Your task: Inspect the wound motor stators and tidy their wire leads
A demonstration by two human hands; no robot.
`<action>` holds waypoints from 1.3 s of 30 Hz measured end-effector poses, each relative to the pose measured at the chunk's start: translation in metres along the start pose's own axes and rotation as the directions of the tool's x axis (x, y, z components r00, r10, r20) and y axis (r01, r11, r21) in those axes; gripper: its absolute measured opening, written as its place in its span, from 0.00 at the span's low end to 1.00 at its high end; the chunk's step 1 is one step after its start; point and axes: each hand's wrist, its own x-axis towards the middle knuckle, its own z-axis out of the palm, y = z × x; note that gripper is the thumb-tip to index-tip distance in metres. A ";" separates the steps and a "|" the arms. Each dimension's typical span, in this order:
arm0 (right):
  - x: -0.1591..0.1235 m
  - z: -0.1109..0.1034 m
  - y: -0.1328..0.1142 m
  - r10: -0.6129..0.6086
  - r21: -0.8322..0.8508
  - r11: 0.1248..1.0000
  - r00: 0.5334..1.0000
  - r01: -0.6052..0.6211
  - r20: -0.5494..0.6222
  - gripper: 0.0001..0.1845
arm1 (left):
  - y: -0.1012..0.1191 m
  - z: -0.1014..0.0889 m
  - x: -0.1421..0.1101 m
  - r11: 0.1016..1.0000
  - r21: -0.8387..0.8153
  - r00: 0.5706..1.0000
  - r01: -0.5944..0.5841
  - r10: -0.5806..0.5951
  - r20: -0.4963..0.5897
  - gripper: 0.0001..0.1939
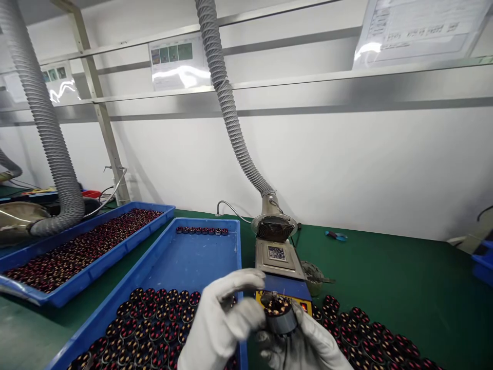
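Note:
In a white glove with grey-stained fingertips, my right hand (pixel 314 339) grips a motor stator (pixel 282 317), a short dark cylinder with copper-coloured spots around its top ring. My left hand (pixel 227 318), also gloved in white, is just left of it. Its fingers are curved and apart with nothing visible between them, and the thumb side is blurred by motion. Behind the hands stands a solder pot (pixel 281 257) with a metal top, a small square bath and a blue and yellow front. Part of that front is hidden by the stator and my hands.
A blue tray (pixel 238 246) holds many similar parts, with one row at its far end. Another full blue tray (pixel 169 209) lies left. More stators (pixel 358 334) cover the bench at right. A grey exhaust hose (pixel 231 113) hangs above the pot; a small cup (pixel 313 275) stands beside it.

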 end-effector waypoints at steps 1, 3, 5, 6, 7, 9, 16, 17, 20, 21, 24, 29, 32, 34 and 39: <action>0.000 -0.001 0.001 -0.017 -0.019 1.000 1.000 0.017 -0.011 0.14 | 0.002 0.002 0.000 0.996 0.046 0.993 0.078 -0.082 0.085 0.15; 0.002 -0.006 0.002 -0.041 -0.070 0.997 0.999 0.038 -0.037 0.14 | 0.002 0.006 0.000 0.998 -0.007 0.992 0.061 -0.060 0.112 0.13; 0.003 -0.011 0.002 -0.043 -0.098 0.994 0.997 0.038 -0.058 0.14 | 0.000 0.008 0.001 0.996 -0.084 0.998 -0.040 0.043 0.040 0.11; 0.003 -0.014 0.002 -0.042 -0.103 0.994 0.997 0.035 -0.068 0.15 | -0.001 0.007 0.000 0.991 -0.108 0.996 -0.082 0.084 0.012 0.12; 0.003 -0.015 0.001 -0.038 -0.102 0.994 0.996 0.030 -0.076 0.16 | -0.002 0.005 0.000 0.985 -0.128 0.993 -0.116 0.114 -0.021 0.12; 0.002 -0.016 0.000 -0.018 -0.080 0.997 0.997 0.012 -0.077 0.20 | 0.000 -0.001 -0.002 0.979 -0.164 0.991 -0.117 0.103 -0.090 0.14; -0.001 -0.016 -0.003 0.035 -0.050 0.998 0.995 -0.040 -0.090 0.14 | 0.011 0.000 -0.005 0.975 0.046 0.971 0.217 -0.221 0.094 0.17; -0.001 -0.020 -0.003 0.033 -0.089 0.995 0.995 -0.041 -0.091 0.15 | 0.010 0.003 -0.004 0.978 -0.015 0.975 0.206 -0.204 0.091 0.16; 0.002 -0.038 -0.006 0.017 -0.198 0.980 0.996 -0.034 -0.085 0.18 | 0.004 0.011 -0.004 0.985 -0.134 0.993 0.112 -0.104 0.058 0.16; 0.004 -0.043 -0.009 0.020 -0.220 0.975 0.996 -0.038 -0.083 0.16 | 0.002 0.012 -0.004 0.986 -0.145 0.995 0.085 -0.077 0.056 0.16; 0.006 -0.052 -0.016 0.074 -0.241 0.967 0.996 -0.085 -0.054 0.12 | 0.001 0.007 -0.006 0.978 -0.207 0.999 0.001 0.006 0.036 0.15; 0.003 -0.039 -0.011 0.062 -0.228 0.972 0.998 -0.060 0.004 0.23 | 0.007 -0.008 -0.008 0.974 -0.225 0.998 0.001 -0.015 -0.059 0.11; 0.002 -0.031 -0.004 -0.106 -0.283 0.956 0.990 0.077 -0.088 0.20 | 0.008 -0.005 -0.009 0.983 -0.048 0.973 0.176 -0.166 0.159 0.15; 0.002 -0.031 -0.002 -0.184 -0.325 0.936 0.973 0.132 -0.136 0.16 | 0.009 0.000 -0.009 0.997 0.058 0.987 0.054 -0.062 0.148 0.14; 0.002 -0.033 0.006 -0.379 -0.399 0.876 0.899 0.272 -0.218 0.22 | 0.012 0.000 -0.011 0.909 0.203 0.931 -0.364 0.355 0.084 0.11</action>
